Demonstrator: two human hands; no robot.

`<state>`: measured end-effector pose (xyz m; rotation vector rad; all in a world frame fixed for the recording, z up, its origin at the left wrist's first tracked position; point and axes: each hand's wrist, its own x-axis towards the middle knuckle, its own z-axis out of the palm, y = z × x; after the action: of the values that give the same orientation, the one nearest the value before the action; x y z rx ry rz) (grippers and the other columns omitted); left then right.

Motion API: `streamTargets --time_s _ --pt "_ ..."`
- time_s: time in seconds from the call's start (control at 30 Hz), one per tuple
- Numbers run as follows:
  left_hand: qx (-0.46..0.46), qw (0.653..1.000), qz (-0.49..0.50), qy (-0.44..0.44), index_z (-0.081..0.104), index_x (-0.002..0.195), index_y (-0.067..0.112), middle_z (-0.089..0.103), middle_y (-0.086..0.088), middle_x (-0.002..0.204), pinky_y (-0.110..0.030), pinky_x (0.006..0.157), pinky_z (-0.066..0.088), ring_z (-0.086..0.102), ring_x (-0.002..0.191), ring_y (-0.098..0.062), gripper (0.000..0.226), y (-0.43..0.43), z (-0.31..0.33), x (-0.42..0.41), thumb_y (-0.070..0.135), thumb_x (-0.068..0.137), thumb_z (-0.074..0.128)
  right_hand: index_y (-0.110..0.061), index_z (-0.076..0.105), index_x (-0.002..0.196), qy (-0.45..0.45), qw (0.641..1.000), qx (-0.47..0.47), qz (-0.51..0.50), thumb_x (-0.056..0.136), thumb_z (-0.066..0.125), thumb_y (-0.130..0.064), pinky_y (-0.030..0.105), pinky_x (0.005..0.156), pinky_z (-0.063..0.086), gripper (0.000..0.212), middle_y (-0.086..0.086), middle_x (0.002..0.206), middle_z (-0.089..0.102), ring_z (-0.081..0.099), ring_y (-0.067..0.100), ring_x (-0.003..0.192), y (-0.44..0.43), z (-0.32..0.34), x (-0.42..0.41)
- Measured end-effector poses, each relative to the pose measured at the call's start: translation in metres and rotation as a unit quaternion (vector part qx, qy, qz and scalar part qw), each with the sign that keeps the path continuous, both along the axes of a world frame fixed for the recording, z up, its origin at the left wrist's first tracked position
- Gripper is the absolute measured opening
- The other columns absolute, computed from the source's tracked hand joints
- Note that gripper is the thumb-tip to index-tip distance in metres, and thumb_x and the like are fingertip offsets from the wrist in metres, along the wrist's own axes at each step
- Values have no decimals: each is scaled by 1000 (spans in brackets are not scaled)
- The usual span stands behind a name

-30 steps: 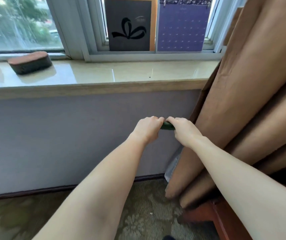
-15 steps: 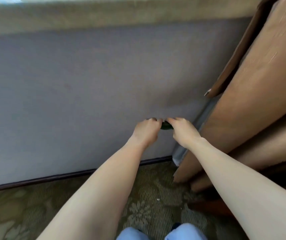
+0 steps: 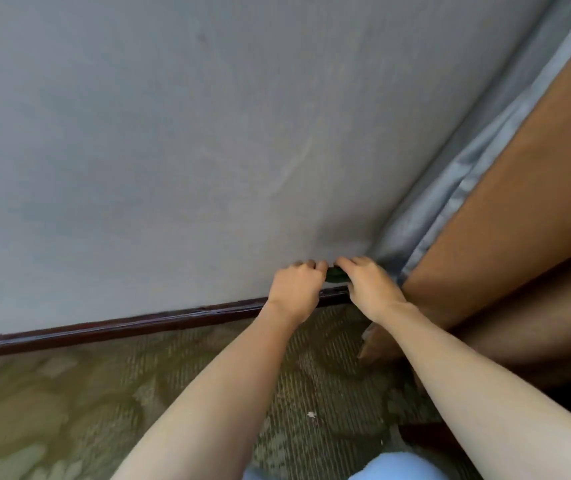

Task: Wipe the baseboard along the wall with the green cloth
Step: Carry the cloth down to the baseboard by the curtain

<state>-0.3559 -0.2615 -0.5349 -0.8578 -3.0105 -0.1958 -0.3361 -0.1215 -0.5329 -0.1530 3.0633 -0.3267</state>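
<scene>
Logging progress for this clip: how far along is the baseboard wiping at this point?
Barely begun. Done: the green cloth is picked up, pinched between the left hand and right hand. In hand: both hands hold it low against the wall, just above the dark baseboard, beside the curtain. Left: the visible run of baseboard stretching leftward; whether any of it has been wiped can't be told.

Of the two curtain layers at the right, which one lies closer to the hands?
The grey curtain layer, the thin pale strip next to the wall. Its lower end comes down just beside the right hand. The brown curtain layer hangs further right.
</scene>
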Motion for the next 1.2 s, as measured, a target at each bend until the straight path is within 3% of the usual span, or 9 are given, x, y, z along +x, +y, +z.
streamTargets --time_s 0.17,0.37,0.53,0.63,0.77,0.87,1.03,1.2 --pt "32 999 -1 38 46 118 10 59 -8 114 -36 74 45 53 104 -27 29 19 -90 -7 12 90 48 -12 45 127 11 999 46 20 83 51 2 38 96 39 46 9 125 52 43 27 117 23 -76 -14" --pt "78 996 17 45 49 118 8 57 -10 114 -33 80 40 48 106 -27 29 28 -127 8 10 90 43 -7 50 117 -3 998 46 29 82 50 4 37 87 41 36 14 114 56 46 29 109 32 -107 -10" --pt "107 991 -1 78 51 123 7 55 -10 122 -33 90 38 47 113 -27 34 44 -149 -12 8 89 48 -8 48 124 33 998 57 15 86 49 0 35 90 37 39 13 116 54 44 27 111 49 -133 -17" --pt "128 989 11 72 59 113 1 62 -15 110 -37 83 44 54 102 -32 32 55 -153 -14 2 81 59 -7 48 126 50 997 65 11 86 50 0 37 94 38 40 13 118 51 42 27 113 62 -141 -25" --pt "152 983 -18 105 68 78 -3 66 -16 76 -30 59 52 63 70 -31 29 72 -174 -16 -7 52 77 -7 51 124 36 996 81 15 85 51 1 40 93 40 40 12 119 52 41 26 114 78 -161 -34" --pt "153 982 -34 101 67 75 -3 65 -16 74 -29 56 52 63 67 -30 28 81 -182 -25 -7 49 78 -7 54 120 42 997 69 -4 85 51 -1 40 94 40 36 11 118 53 42 26 114 87 -177 -33" --pt "146 984 -46 91 69 88 -4 67 -18 82 -33 63 55 64 74 -32 29 92 -202 -30 -5 59 74 -7 57 118 38 996 78 -8 83 52 1 40 94 40 36 15 118 50 41 29 116 101 -192 -38" --pt "118 979 -84 144 72 91 2 70 -13 85 -29 64 53 66 76 -28 36 102 -210 -38 7 75 40 -1 60 112 58 993 76 -63 81 54 3 42 89 42 31 19 114 49 42 32 113 102 -202 -42"
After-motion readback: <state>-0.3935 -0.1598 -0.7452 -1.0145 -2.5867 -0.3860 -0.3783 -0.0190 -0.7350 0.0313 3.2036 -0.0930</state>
